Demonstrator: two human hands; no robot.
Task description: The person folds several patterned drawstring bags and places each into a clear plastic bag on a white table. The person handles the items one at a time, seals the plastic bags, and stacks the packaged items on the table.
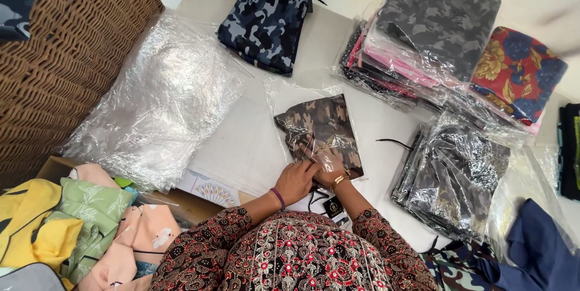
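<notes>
Both hands are pressing together on a brown camouflage cloth piece (pixel 323 128) inside a clear plastic bag (pixel 296 94) on the table (pixel 254 140); the left hand (pixel 296 181) is pinching the bag's mouth while the right hand (pixel 329 167), inside it, is gripping the cloth. The thin film is likely tearing or bunching if the cloth catches while going in. One blue camouflage piece (pixel 266 22) is lying beyond, beside one pile of empty bags (pixel 160 100) and two stacks of bagged pieces (pixel 450 173).

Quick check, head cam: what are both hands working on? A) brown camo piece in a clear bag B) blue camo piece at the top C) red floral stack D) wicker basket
A: the left hand and right hand sit together on the brown camo piece, which lies partly inside a clear plastic bag.
</notes>
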